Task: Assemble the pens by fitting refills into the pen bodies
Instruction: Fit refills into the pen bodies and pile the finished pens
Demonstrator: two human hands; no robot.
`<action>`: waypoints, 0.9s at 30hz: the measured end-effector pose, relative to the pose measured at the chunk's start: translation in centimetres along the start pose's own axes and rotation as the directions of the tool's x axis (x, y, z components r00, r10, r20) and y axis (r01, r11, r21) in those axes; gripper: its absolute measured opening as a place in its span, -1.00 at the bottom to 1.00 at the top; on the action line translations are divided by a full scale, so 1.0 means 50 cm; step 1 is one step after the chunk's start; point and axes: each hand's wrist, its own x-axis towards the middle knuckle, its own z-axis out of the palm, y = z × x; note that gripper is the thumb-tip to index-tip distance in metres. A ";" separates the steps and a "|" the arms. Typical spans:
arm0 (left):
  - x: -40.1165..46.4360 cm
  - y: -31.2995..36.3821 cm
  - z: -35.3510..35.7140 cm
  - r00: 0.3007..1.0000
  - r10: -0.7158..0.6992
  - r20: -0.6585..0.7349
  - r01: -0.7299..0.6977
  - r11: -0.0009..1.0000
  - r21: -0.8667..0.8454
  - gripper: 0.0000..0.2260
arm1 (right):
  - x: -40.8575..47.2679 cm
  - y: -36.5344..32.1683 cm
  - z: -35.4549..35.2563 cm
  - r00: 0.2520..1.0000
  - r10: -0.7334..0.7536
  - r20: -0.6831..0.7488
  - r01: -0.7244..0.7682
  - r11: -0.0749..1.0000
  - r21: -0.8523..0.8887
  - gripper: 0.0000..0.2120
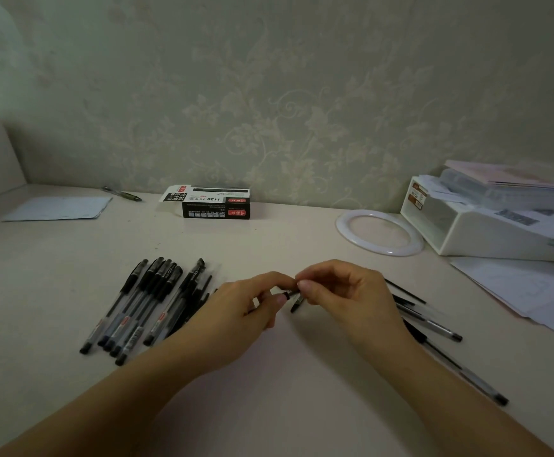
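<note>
My left hand (252,305) and my right hand (338,288) meet over the middle of the desk. Together they pinch a small black pen part (290,295) between their fingertips; most of it is hidden by the fingers. A short dark piece (297,305) hangs just below my right fingertips. Several capped black pens (143,305) lie in a pile on the desk to the left. Loose refills and clear pen bodies (434,324) lie to the right, partly behind my right wrist.
A black and white pen box (214,202) stands at the back by the wall. A white ring (379,232), a white tray of papers (486,219) and loose sheets (532,291) fill the right. A paper sheet (58,208) and a green pen (122,193) lie back left.
</note>
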 end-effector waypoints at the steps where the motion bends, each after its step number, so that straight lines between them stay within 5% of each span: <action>1: 0.000 0.000 0.000 1.000 0.002 -0.004 -0.002 1.000 -0.002 -0.80 | 0.001 0.001 -0.003 1.000 -0.001 -0.023 0.001 1.000 0.005 -0.89; 4: 0.001 0.001 -0.001 1.000 0.005 -0.010 -0.004 1.000 0.012 -0.80 | 0.005 0.003 -0.010 0.996 0.006 -0.088 -0.006 1.000 0.005 -0.89; 23: -0.002 0.004 -0.004 0.994 0.091 -0.059 -0.084 0.989 0.121 -0.95 | 0.008 0.029 -0.004 0.989 0.117 0.088 -0.124 0.989 0.082 -0.98; 27: -0.002 0.007 -0.001 0.987 0.143 -0.080 -0.129 0.980 0.152 -0.93 | 0.000 0.027 0.002 0.994 0.063 0.086 -0.049 0.987 -0.153 -0.70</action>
